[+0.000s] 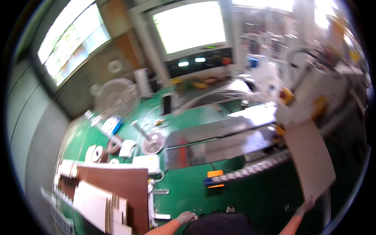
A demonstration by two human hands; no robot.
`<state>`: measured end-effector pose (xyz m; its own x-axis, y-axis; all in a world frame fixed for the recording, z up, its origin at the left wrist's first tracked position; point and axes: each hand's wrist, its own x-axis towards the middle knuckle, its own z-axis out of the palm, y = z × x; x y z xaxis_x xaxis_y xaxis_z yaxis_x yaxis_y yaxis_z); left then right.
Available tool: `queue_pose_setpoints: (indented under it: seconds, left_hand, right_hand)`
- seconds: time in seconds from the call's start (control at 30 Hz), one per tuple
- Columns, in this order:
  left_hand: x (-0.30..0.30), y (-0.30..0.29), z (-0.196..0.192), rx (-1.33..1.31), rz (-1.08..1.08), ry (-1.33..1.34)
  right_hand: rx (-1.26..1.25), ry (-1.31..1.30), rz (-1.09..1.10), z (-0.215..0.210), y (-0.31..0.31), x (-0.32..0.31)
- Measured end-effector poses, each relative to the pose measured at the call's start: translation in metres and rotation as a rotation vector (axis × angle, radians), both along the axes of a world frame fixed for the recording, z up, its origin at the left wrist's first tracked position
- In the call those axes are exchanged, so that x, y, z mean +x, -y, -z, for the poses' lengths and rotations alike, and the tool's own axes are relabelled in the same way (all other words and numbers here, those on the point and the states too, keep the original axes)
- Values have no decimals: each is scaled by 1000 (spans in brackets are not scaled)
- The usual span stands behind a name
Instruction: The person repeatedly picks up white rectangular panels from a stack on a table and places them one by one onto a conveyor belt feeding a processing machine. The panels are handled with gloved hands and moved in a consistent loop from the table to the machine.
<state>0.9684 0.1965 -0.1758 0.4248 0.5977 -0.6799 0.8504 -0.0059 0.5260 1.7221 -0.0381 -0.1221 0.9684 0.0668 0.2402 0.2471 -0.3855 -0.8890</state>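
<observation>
Dark cloth (221, 225) at our waist fills the lower edge, with a hand to either side. Our right hand (305, 207) has its fingers closed on the near end of a long, tan board (309, 156), which lies at our right, its far end against or in front of a pale machine (305, 92); blur hides which. Our left hand (184, 217) hangs low beside the cloth with nothing visible in it; whether its fingers are curled or loose, we cannot tell. We judge the board is best handled level, fingers spread along its edge and our free hand under the near side, lest it bow or twist.

Counting outward, we have one board in hand and two shoes (231, 210) on the green floor (188, 196). Ahead lie one roller track (254, 168) and two metal strips (219, 150); to their left stand one bucket (152, 143), at least two rolls (99, 155) and one fan (116, 98). At our left, pale boards (91, 201), too overlapped to count, rest by one brown panel (135, 192). Beyond, at least two windows (190, 27) glare white.
</observation>
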Motion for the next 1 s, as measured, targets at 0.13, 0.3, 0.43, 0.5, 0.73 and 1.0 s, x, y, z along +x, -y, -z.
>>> queue_pose_setpoints:
  seconds: [0.13, 0.3, 0.43, 0.5, 0.73, 1.0]
  left_hand:
    - [-102, 61, -48, 208, -363, -140]
    - [-172, 52, -137, 673, -1501, 364]
    - [-287, 80, -141, 1135, -1657, 34]
    - [-344, 98, -131, 1385, -1759, -336]
    - [-499, 236, -84, 1010, -2790, -40]
    - [-527, 199, -97, 629, -2430, -527]
  right_hand:
    - [194, -387, -5, 1, -52, -38]
    - [190, -836, -349, -63, -152, -193]
    - [-64, -720, -824, -52, -231, -286]
    - [-89, -573, -1101, -45, -241, -321]
    - [-714, -327, -1486, -69, -237, -389]
    - [-755, -328, -1706, -36, -220, -460]
